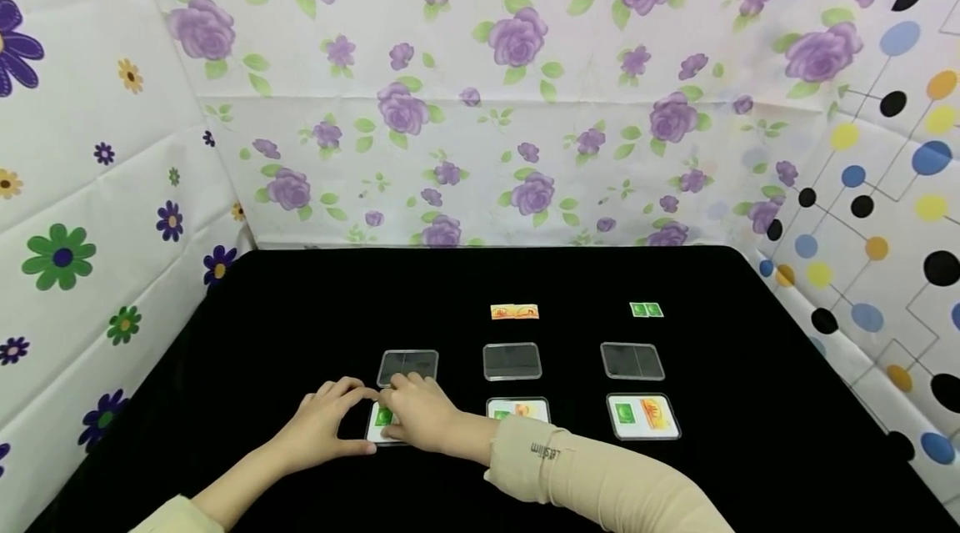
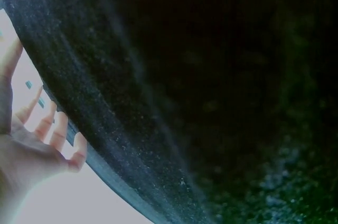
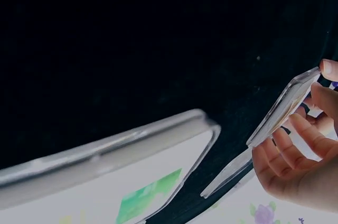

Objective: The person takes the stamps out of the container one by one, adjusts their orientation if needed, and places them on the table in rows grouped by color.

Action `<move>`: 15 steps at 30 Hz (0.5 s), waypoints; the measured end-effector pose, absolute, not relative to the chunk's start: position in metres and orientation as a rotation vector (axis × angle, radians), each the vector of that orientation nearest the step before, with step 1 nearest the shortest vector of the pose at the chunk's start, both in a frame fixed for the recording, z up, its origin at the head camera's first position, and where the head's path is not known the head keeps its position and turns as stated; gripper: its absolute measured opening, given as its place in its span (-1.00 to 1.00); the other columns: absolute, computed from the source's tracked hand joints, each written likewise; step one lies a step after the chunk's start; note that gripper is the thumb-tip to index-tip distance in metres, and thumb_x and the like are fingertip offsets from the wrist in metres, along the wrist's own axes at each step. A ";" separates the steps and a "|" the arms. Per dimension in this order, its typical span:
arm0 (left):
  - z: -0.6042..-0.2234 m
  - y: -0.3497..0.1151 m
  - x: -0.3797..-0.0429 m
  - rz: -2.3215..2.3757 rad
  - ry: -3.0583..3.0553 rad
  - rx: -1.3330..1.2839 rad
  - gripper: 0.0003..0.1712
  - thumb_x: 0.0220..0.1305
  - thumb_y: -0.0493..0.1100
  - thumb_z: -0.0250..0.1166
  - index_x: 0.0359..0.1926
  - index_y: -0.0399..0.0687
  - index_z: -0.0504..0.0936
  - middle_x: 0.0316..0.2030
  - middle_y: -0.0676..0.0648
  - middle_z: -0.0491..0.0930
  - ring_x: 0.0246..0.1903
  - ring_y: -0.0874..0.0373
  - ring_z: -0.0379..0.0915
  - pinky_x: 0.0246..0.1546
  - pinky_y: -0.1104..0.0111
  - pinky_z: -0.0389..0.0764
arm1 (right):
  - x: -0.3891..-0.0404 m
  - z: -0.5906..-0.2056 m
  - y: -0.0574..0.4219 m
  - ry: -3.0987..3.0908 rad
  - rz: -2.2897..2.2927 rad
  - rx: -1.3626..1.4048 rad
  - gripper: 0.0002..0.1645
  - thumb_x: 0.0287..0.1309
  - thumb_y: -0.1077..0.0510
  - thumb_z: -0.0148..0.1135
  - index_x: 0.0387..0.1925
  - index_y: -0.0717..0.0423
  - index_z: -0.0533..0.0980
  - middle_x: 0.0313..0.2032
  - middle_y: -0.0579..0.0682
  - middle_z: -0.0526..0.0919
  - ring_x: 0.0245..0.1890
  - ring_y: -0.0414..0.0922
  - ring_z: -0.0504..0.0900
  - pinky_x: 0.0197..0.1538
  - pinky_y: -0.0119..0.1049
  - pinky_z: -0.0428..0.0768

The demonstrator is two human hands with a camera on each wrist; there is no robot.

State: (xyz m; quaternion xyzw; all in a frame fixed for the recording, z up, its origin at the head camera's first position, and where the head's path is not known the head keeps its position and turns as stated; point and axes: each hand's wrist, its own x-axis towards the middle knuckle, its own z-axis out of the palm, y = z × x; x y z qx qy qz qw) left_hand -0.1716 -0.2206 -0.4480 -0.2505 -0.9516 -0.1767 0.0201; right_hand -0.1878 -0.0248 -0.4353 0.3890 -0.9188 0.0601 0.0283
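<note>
In the head view, my left hand [image 1: 318, 426] is at the left end of a clear plastic card case [image 1: 380, 426], its index finger by the upper corner and its thumb by the lower one. My right hand [image 1: 426, 414] reaches over the same case and grips it, hiding most of it. A white card with a green picture shows inside. The right wrist view has the right hand [image 3: 296, 166] with its fingers along the tilted-looking case [image 3: 285, 109]. In the left wrist view, the left hand [image 2: 31, 150] shows bent, spread fingers; the case is not visible there.
Two filled cases lie to the right, one partly behind the sleeve [image 1: 517, 408], one farther right [image 1: 643, 416]. Behind stand three clear covers [image 1: 408, 364] [image 1: 512, 361] [image 1: 632, 361]. Farther back are orange cards [image 1: 514, 312] and green cards [image 1: 647, 310] on the black tabletop [image 1: 337, 291].
</note>
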 end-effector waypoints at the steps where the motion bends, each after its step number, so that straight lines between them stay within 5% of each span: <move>1: -0.448 -0.221 -0.172 -0.545 -2.952 -0.776 -0.24 -0.20 0.22 0.47 0.06 0.02 0.52 0.03 -0.07 0.49 -0.01 -0.08 0.40 -0.13 -0.04 0.42 | -0.187 -0.435 -0.026 -2.836 0.189 1.195 -0.52 0.08 -0.12 0.31 0.01 -0.02 0.55 -0.11 -0.11 0.59 -0.17 -0.22 0.55 -0.10 -0.38 0.55; 15: -0.447 -0.220 -0.170 -0.559 -2.982 -0.755 -0.20 -0.15 0.23 0.44 0.10 -0.09 0.51 0.07 -0.11 0.47 0.03 -0.15 0.38 -0.08 -0.12 0.39 | -0.187 -0.435 -0.035 -2.864 0.267 1.133 -0.66 0.04 -0.03 0.37 -0.14 -0.01 0.59 -0.25 -0.14 0.60 -0.32 -0.28 0.52 -0.19 -0.42 0.54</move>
